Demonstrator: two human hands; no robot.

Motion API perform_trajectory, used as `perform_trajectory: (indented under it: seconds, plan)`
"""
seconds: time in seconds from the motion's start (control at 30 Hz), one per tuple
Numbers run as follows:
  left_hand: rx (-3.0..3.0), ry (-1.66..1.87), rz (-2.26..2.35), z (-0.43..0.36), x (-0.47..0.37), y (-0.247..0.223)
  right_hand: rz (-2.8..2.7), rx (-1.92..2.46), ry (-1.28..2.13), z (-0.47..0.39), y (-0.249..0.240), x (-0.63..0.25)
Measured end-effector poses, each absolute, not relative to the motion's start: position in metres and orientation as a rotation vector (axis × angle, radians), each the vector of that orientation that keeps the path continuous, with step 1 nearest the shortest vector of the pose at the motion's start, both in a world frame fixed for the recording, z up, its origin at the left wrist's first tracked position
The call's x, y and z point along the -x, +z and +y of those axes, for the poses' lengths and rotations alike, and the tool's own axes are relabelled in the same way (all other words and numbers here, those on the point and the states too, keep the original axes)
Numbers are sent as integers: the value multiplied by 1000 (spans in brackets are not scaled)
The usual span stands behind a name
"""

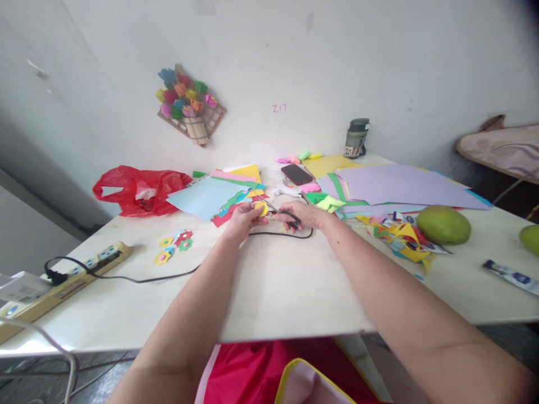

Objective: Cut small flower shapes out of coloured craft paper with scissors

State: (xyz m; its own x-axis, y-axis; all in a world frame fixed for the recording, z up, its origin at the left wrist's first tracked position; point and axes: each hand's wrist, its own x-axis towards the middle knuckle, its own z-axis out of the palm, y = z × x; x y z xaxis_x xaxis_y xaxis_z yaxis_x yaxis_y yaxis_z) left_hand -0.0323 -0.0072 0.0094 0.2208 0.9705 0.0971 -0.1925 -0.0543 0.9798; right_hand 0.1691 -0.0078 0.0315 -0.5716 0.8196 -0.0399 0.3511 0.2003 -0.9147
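Between the fingertips of my left hand (246,219) is a small yellow paper piece (261,209). My right hand (300,215) is closed on the black handles of a pair of scissors (289,217), whose blades point up and left beside the yellow piece. Small paper flowers in yellow, red and green (184,241) lie on the table left of my left hand. Just beyond my hands is a white glue gun (287,191), partly hidden by my right hand. Its black cord runs below my hands.
Left are a red plastic bag (141,188), blue paper (208,196) and a power strip (101,264). A phone (297,174) and a bottle (356,138) stand farther back. Purple sheets (400,182), paper scraps (404,235) and a green fruit (443,225) are at the right.
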Motion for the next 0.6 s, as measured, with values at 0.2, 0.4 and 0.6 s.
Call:
perform_trajectory:
  seconds: [0.2,0.4,0.6]
  plan:
    - [-1220,1153,838,-7,33,7,-2032,1093,1335,-9,32,-168]
    - [-1187,1173,845,-4,33,3,-2017,1106,1322,-10,32,-167]
    - [-1181,1178,881,-5,31,3,-1988,1113,1340,-8,30,-165]
